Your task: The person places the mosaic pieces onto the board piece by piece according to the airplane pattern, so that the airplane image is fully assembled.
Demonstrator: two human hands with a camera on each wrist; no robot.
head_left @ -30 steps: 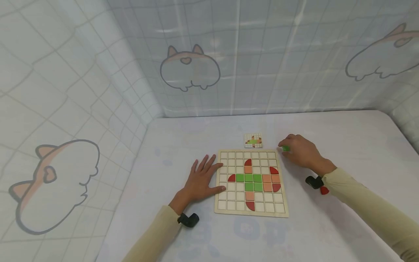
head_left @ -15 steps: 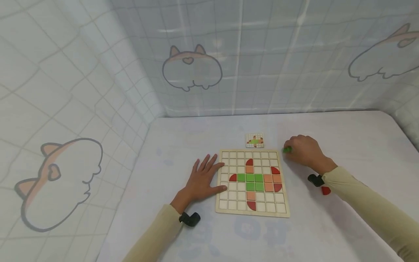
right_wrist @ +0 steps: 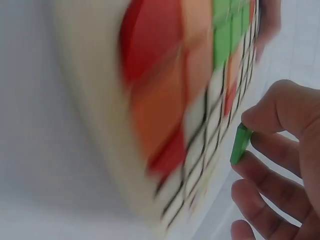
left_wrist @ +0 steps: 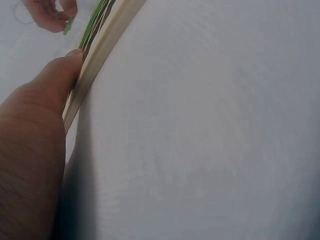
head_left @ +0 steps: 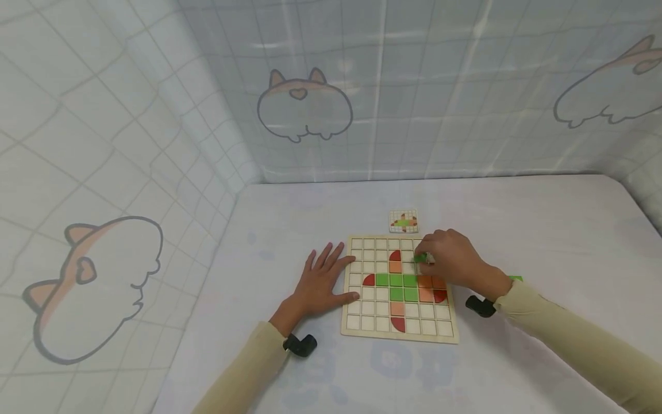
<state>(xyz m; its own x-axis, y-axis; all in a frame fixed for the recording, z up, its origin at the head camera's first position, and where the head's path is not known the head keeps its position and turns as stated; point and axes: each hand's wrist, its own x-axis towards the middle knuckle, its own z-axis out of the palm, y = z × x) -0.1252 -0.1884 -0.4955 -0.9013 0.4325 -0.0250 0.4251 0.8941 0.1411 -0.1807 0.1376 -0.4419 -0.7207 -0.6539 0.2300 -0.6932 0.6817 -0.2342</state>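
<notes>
My right hand [head_left: 451, 259] pinches a small green tile [right_wrist: 241, 144] between thumb and fingers, above the upper right part of a wooden grid board [head_left: 367, 326]. In the right wrist view the tile is tilted and apart from the board. Green square tiles [head_left: 396, 280], orange squares [head_left: 397, 309] and red quarter-round tiles [head_left: 398, 325] form a cross-like pattern in the grid. My hand partly covers the board's upper right corner. Fingers spread, my left hand [head_left: 319, 284] rests at the board's left edge, its thumb touching the frame in the left wrist view.
A small pattern card [head_left: 403, 221] lies behind the board. Another green piece [head_left: 516, 278] shows partly beside my right sleeve. A tile-print curtain [head_left: 393, 144] stands behind the white table [head_left: 310, 207].
My right hand has moved left from the table beside the board to above its upper right part, carrying the green tile. My left hand has stayed in place.
</notes>
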